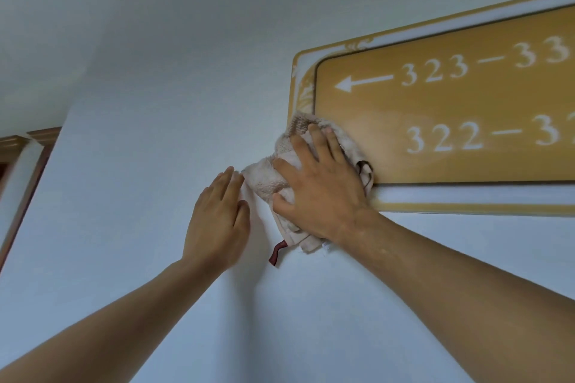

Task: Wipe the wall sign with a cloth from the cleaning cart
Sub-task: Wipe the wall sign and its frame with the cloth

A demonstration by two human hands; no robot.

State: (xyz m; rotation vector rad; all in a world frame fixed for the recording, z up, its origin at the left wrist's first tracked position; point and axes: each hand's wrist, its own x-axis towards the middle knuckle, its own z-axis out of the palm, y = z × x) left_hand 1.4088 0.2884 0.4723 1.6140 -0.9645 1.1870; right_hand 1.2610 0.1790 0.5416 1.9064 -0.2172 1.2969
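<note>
Wiping's underway: right hand (314,193) presses the crumpled beige terry cloth (281,171) flat-fingered onto the gold room-number wall sign (451,121), lower-left corner. Left hand (217,218) rests flat on the white wall (155,71). Most of the sign looks left.

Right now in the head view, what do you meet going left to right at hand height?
Wooden door frame → bare wall → left hand flat on the wall → cloth → right hand pressing the cloth → wall sign, whose right end is out of view.
</note>
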